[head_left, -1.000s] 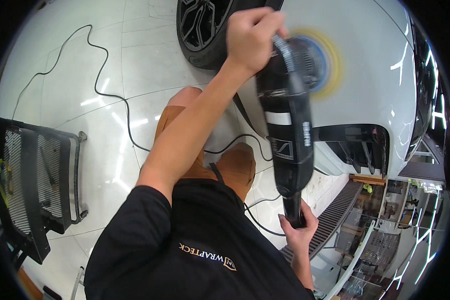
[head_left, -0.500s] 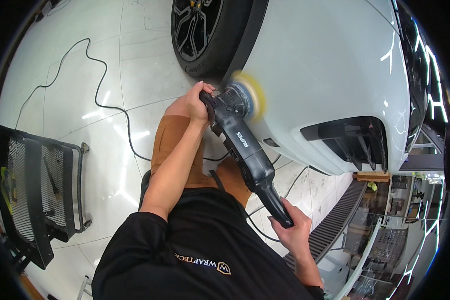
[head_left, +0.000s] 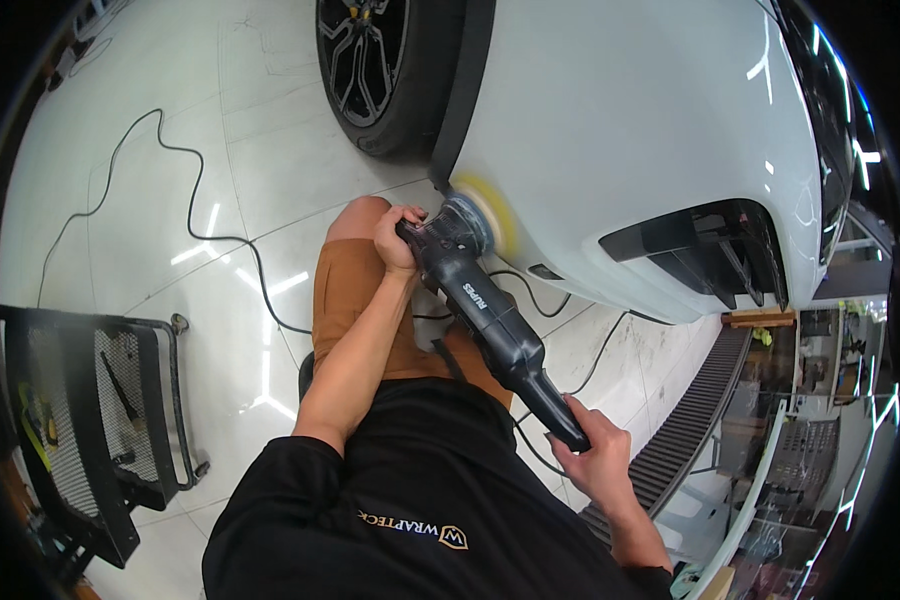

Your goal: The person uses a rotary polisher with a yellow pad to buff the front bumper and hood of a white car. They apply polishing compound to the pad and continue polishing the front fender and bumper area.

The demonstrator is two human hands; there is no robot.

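A black polishing machine (head_left: 490, 315) lies slantwise across the middle of the view. My left hand (head_left: 400, 238) is closed around the grip at its head end. Farther down, my right hand (head_left: 595, 445) wraps the end of the rear handle. The yellow foam pad (head_left: 498, 210) is smeared by motion and sits against the lower edge of a light grey-white car bumper (head_left: 610, 130), just beside the wheel arch. From the rear of the machine a dark cord runs down under my right arm.
The car wheel (head_left: 380, 70) stands at the upper middle. A black mesh cart (head_left: 100, 420) on casters is at the left. A long black cable (head_left: 195, 170) curls over the tiled floor. At the right lie a dark floor grate (head_left: 685, 420) and cluttered shelving.
The polisher's head and my left hand have shifted down the bumper, toward me. The pad is still blurred. The car and cart sit slightly differently in the view.
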